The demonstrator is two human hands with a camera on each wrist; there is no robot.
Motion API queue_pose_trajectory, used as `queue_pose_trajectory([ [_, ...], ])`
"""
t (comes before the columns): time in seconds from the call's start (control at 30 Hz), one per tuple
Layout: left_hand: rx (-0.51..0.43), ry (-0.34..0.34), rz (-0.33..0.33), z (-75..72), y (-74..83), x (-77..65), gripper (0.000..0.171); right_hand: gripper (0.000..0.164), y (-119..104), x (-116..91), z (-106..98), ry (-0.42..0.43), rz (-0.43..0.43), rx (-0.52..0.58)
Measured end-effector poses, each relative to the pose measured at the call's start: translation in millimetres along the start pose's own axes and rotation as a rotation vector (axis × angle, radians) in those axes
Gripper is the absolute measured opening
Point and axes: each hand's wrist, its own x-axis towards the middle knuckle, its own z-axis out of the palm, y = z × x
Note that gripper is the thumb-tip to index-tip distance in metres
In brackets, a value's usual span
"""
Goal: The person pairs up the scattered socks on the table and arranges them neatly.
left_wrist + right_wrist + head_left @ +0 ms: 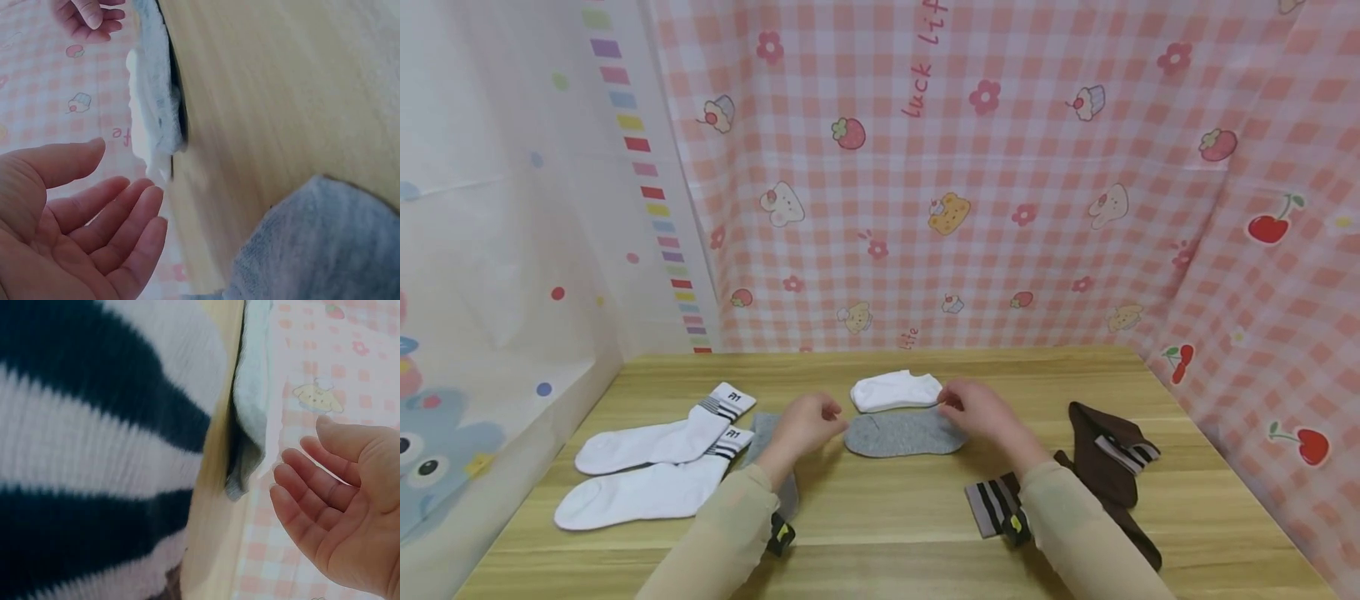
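Note:
A grey ankle sock (pixel 906 433) lies flat mid-table, directly in front of white low-cut socks (pixel 891 392). To its left is my left hand (pixel 808 425), fingers loosely bent with nothing in them; the left wrist view shows a gap between the fingertips and the socks. My right hand (pixel 981 408) hovers by the right ends of the grey and white socks. Its fingers (pixel 309 475) are relaxed and empty in the right wrist view. Partly hidden under my left forearm lies another grey sock (pixel 788 496), seen close up in the left wrist view.
Two long white socks (pixel 632 496) with black-striped cuffs lie at the left. Brown socks (pixel 1101 458) with grey-and-black striped cuffs (pixel 988 508) lie at the right, partly covered by my right forearm. A pink checked curtain (pixel 925 208) hangs behind the wooden table (pixel 880 550).

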Motion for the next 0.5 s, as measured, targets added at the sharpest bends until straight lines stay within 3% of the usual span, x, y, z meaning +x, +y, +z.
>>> queue_pose_trajectory([
  [0.23,-0.03,-0.002,0.06,-4.9,-3.2,-6.5,0.028,0.012,-10.4,-1.5,2.9,-0.024,0.056,0.022],
  [0.5,-0.021,-0.018,0.06,-12.7,-9.1,-12.3,0.034,0.017,-20.7,-9.0,2.4,-0.029,0.037,0.033],
])
